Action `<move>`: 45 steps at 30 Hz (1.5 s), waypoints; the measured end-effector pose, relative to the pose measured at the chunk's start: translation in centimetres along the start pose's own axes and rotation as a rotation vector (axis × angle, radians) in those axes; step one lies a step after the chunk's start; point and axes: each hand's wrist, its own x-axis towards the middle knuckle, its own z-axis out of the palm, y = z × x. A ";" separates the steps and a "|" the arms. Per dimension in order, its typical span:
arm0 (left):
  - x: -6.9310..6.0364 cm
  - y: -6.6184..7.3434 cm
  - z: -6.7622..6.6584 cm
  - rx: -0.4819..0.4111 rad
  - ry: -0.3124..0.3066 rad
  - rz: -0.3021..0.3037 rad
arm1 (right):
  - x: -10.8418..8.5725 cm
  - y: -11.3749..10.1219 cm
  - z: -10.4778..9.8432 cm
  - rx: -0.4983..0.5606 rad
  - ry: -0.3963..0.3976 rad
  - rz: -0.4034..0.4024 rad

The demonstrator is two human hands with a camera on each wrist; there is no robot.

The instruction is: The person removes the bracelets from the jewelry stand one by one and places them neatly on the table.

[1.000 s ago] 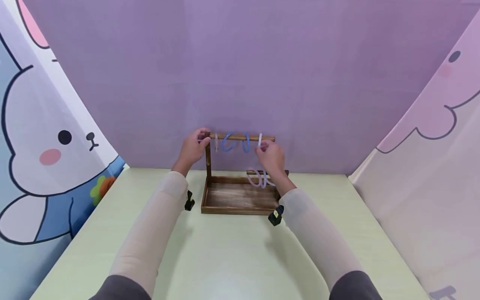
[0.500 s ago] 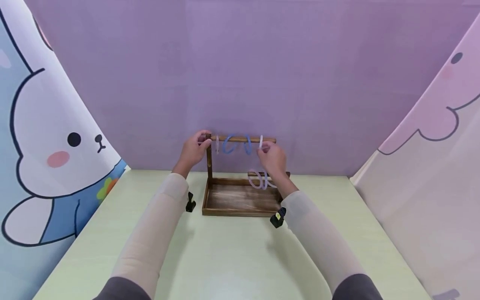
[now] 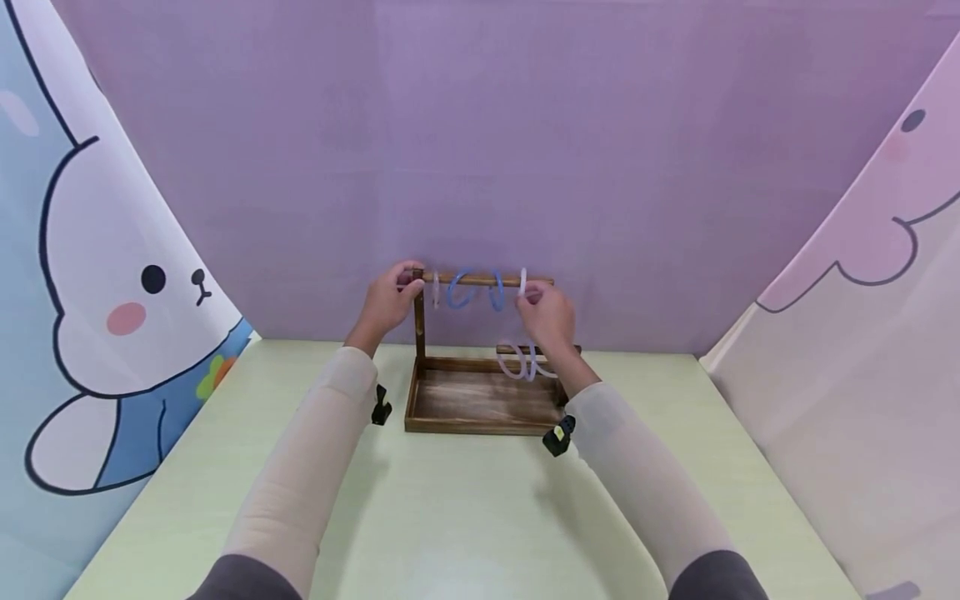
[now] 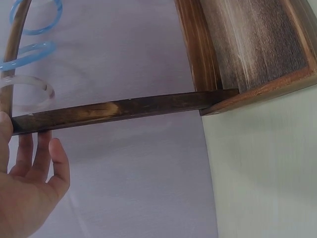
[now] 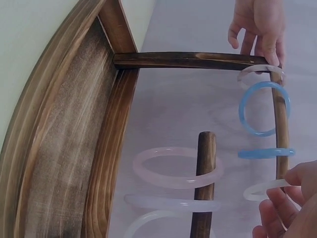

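Observation:
A brown wooden rack has an upper bar (image 3: 480, 279), a post (image 3: 420, 325) and a tray base (image 3: 472, 430). My left hand (image 3: 387, 302) grips the corner where the post meets the upper bar. My right hand (image 3: 549, 318) pinches a white ring (image 5: 270, 188) that sits around the upper bar near its free end. Left of it on that bar are two blue rings (image 5: 266, 153) and a whitish marbled ring (image 5: 247, 72) beside the corner. On the lower bar (image 5: 206, 163) hang a pink ring (image 5: 148, 181), a pale lilac ring (image 5: 163, 203) and a whitish ring.
The rack stands toward the back of a pale green table (image 3: 450, 517). A purple cloth (image 3: 480, 150) hangs behind it. Printed cloths with cartoon figures hang at the left (image 3: 90, 333) and right (image 3: 862, 350).
The head view has shifted slightly, so the rack appears a little lower and farther right. Both hands keep their hold, the right one still on the white ring.

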 end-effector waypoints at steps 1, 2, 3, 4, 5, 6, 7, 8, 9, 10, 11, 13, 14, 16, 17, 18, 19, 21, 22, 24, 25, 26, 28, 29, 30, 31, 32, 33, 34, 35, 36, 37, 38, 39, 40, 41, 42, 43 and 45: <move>0.0 0.0 0.0 0.001 -0.001 0.001 | 0.1 0.0 -0.1 0.003 0.000 0.001; 0.0 0.0 0.0 0.000 -0.001 0.001 | 0.1 0.0 -0.1 0.004 -0.001 0.001; 0.0 0.0 0.0 -0.001 -0.004 0.001 | 0.2 -0.1 -0.2 0.004 0.001 0.002; 0.0 0.0 0.0 -0.002 -0.005 -0.001 | 0.2 -0.1 -0.3 0.005 0.002 0.000; 0.0 0.0 0.0 -0.003 -0.007 -0.004 | 0.3 -0.1 -0.4 0.005 0.004 -0.002; 0.0 0.1 0.0 -0.005 -0.009 -0.006 | 0.3 -0.1 -0.4 0.002 0.006 -0.006; -0.1 0.1 0.0 -0.008 -0.010 -0.010 | 0.3 -0.2 -0.5 0.002 0.008 -0.008; -0.1 0.1 0.0 -0.012 -0.011 -0.014 | 0.4 -0.2 -0.5 0.001 0.008 -0.010; -0.1 0.1 0.0 -0.015 -0.013 -0.016 | 0.4 -0.2 -0.5 0.001 0.008 -0.012; -0.1 0.1 0.0 -0.017 -0.014 -0.017 | 0.4 -0.2 -0.6 0.001 0.008 -0.011; -0.1 0.1 0.0 -0.018 -0.015 -0.015 | 0.4 -0.1 -0.6 -0.001 0.006 -0.009; -0.1 0.1 0.0 -0.021 -0.016 -0.013 | 0.4 -0.1 -0.7 -0.001 0.003 -0.003; -0.1 0.1 0.0 -0.023 -0.016 -0.012 | 0.4 -0.1 -0.8 -0.001 0.003 0.001; -0.1 0.1 0.0 -0.025 -0.015 -0.012 | 0.4 0.0 -0.9 -0.007 0.003 0.008; -0.1 0.1 0.0 -0.028 -0.016 -0.012 | 0.4 0.0 -1.0 -0.009 0.003 0.011; -0.1 0.1 0.0 -0.028 -0.017 -0.013 | 0.4 0.1 -1.1 -0.009 0.005 0.010; -0.1 0.1 0.0 -0.030 -0.018 -0.016 | 0.4 0.2 -1.2 -0.011 0.006 0.010; 0.0 0.1 0.0 -0.032 -0.019 -0.019 | 0.4 0.3 -1.4 -0.012 0.010 0.007; 0.0 0.1 0.0 -0.035 -0.023 -0.020 | 0.4 0.4 -1.5 -0.011 0.012 0.006; 0.0 0.1 0.0 -0.034 -0.028 -0.027 | 0.4 0.6 -1.7 -0.010 0.016 0.006; 0.1 0.1 0.0 -0.035 -0.030 -0.031 | 0.4 0.7 -1.8 -0.010 0.018 0.008; 0.1 0.2 0.0 -0.035 -0.031 -0.034 | 0.4 0.8 -1.9 -0.007 0.020 0.009; 0.2 0.2 0.0 -0.036 -0.034 -0.039 | 0.4 0.9 -2.0 -0.007 0.020 0.012; 0.2 0.2 0.0 -0.035 -0.034 -0.039 | 0.4 1.0 -2.1 -0.005 0.019 0.015; 0.1 0.2 0.0 -0.038 -0.035 -0.040 | 0.4 1.1 -2.2 -0.004 0.019 0.016; 0.1 0.2 -0.1 -0.039 -0.036 -0.040 | 0.4 1.2 -2.3 -0.002 0.018 0.017; 0.1 0.2 -0.1 -0.041 -0.036 -0.040 | 0.4 1.3 -2.4 0.000 0.017 0.016; 0.1 0.2 -0.1 -0.042 -0.038 -0.039 | 0.4 1.4 -2.4 0.002 0.018 0.014; 0.1 0.2 -0.1 -0.042 -0.039 -0.038 | 0.4 1.4 -2.5 0.003 0.019 0.013; 0.1 0.2 -0.1 -0.043 -0.040 -0.037 | 0.4 1.5 -2.6 0.003 0.022 0.012; 0.1 0.2 -0.2 -0.043 -0.041 -0.037 | 0.5 1.6 -2.7 0.002 0.027 0.010; 0.1 0.2 -0.2 -0.042 -0.042 -0.037 | 0.5 1.6 -2.7 0.003 0.032 0.010; 0.1 0.2 -0.2 -0.042 -0.043 -0.036 | 0.5 1.7 -2.8 0.000 0.036 0.009; 0.0 0.2 -0.2 -0.044 -0.044 -0.035 | 0.5 1.7 -2.9 -0.006 0.042 0.010; 0.0 0.2 -0.2 -0.044 -0.045 -0.035 | 0.6 1.8 -3.0 -0.011 0.044 0.011; 0.0 0.2 -0.2 -0.045 -0.045 -0.034 | 0.6 1.8 -3.1 -0.014 0.047 0.012; 0.0 0.2 -0.2 -0.044 -0.045 -0.033 | 0.6 1.8 -3.1 -0.015 0.049 0.014; 0.0 0.2 -0.2 -0.044 -0.044 -0.031 | 0.6 1.9 -3.2 -0.019 0.047 0.016; -0.1 0.2 -0.2 -0.042 -0.042 -0.026 | 0.6 1.9 -3.4 -0.022 0.047 0.018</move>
